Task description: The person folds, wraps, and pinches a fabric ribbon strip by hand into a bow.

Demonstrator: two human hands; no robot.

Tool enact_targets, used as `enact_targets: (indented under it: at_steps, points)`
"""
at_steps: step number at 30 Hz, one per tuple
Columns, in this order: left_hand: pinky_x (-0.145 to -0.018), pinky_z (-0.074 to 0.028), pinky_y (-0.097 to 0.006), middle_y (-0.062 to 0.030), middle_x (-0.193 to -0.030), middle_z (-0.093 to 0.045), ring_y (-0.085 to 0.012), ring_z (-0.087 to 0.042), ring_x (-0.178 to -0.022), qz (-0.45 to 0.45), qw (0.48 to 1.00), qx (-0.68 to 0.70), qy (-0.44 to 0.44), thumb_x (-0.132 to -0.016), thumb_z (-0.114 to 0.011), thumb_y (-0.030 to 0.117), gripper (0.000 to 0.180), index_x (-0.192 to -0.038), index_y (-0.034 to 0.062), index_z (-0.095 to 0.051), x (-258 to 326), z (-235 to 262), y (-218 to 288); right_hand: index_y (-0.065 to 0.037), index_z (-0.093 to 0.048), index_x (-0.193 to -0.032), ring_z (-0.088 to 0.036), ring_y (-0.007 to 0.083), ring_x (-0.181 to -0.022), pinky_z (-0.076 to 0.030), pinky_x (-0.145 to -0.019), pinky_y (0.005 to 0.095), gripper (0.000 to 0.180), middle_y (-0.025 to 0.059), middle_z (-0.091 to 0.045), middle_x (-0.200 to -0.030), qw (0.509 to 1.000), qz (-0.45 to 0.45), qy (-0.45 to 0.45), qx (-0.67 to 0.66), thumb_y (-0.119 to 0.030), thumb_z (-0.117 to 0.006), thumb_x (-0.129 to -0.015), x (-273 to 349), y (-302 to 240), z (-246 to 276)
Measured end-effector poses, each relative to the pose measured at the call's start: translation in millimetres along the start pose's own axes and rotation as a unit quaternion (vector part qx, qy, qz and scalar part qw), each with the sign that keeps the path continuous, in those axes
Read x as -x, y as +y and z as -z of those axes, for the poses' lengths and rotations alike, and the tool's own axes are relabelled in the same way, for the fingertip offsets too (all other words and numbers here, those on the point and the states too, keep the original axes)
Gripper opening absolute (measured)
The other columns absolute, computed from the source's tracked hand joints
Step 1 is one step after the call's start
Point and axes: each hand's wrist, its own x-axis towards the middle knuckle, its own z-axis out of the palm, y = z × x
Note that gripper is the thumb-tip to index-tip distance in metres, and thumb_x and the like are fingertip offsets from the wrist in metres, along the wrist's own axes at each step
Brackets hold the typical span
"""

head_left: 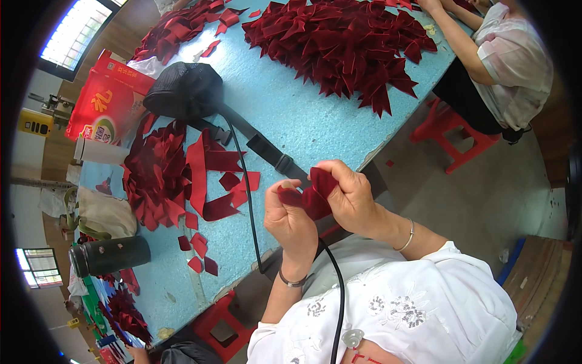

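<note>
Both my hands hold one dark red ribbon piece (312,193) just off the near edge of the light blue table (303,115). My left hand (291,221) pinches its lower left end between thumb and fingers. My right hand (345,194) grips the folded upper part. A loose heap of cut red ribbon strips (167,176) lies on the table to the left of my hands. A few small red scraps (199,250) lie nearer the table edge.
A large pile of finished red bows (345,42) covers the far table, where another person (509,60) sits on a red stool (451,136). A black pouch (185,91) with strap, a dark bottle (109,255) and a red box (106,103) lie at left.
</note>
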Motion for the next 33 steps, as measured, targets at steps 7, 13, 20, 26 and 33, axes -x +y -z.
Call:
enact_targets:
  at_steps: [7, 13, 20, 26, 33]
  points:
    - [-0.065, -0.042, -0.019, -0.0023, -0.085, -0.055, -0.0059, -0.049, -0.072, 0.013, 0.986, 0.157, 0.049, -0.096, -0.053, 0.015, 0.013, -0.098, 0.0020, -0.053, -4, -8, -5, 0.002, -0.057, -0.097, -0.061, 0.0171, -0.065, -0.048, -0.059, 0.0298, 0.016, 0.0147, -0.063, -0.073, 0.994, -0.095, 0.011, -0.060, -0.010, -0.047, -0.091, 1, -9, 1]
    - [-0.069, -0.044, -0.021, -0.0058, -0.090, -0.056, -0.0074, -0.051, -0.078, -0.077, 0.987, 0.115, 0.078, -0.094, -0.053, 0.006, 0.011, -0.104, 0.0016, -0.051, -12, -10, -6, 0.004, -0.059, -0.091, -0.051, 0.0053, -0.063, -0.043, -0.055, 0.0233, 0.019, 0.0024, -0.060, -0.069, 0.987, -0.150, -0.016, -0.063, -0.006, -0.043, -0.089, -3, -10, 5]
    - [-0.062, -0.044, -0.019, -0.0063, -0.078, -0.060, -0.0067, -0.053, -0.068, -0.020, 0.992, 0.119, 0.032, -0.095, -0.054, 0.011, 0.016, -0.107, 0.0021, -0.050, -8, -4, -4, 0.004, -0.060, -0.094, -0.052, 0.0055, -0.066, -0.045, -0.058, 0.0236, 0.020, 0.0033, -0.061, -0.071, 0.976, -0.186, -0.039, -0.106, -0.005, -0.044, -0.088, -2, -5, 9]
    - [-0.054, -0.041, -0.017, -0.0050, -0.072, -0.061, -0.0049, -0.051, -0.059, 0.082, 0.984, 0.156, 0.039, -0.095, -0.054, 0.019, 0.020, -0.107, 0.0031, -0.051, -5, -3, -3, 0.002, -0.059, -0.096, -0.055, 0.0068, -0.065, -0.046, -0.057, 0.0237, 0.017, 0.0049, -0.062, -0.075, 0.991, -0.122, 0.005, -0.048, -0.012, -0.050, -0.093, 5, -9, 3]
    - [-0.054, -0.039, -0.016, -0.0017, -0.074, -0.060, -0.0032, -0.053, -0.063, 0.156, 0.978, 0.141, -0.005, -0.095, -0.056, 0.019, 0.017, -0.095, 0.0019, -0.058, -7, 3, -3, -0.001, -0.054, -0.111, -0.060, 0.0127, -0.065, -0.048, -0.057, 0.0252, 0.021, 0.0072, -0.065, -0.083, 0.998, 0.060, 0.006, -0.008, -0.015, -0.052, -0.095, 5, 5, 3]
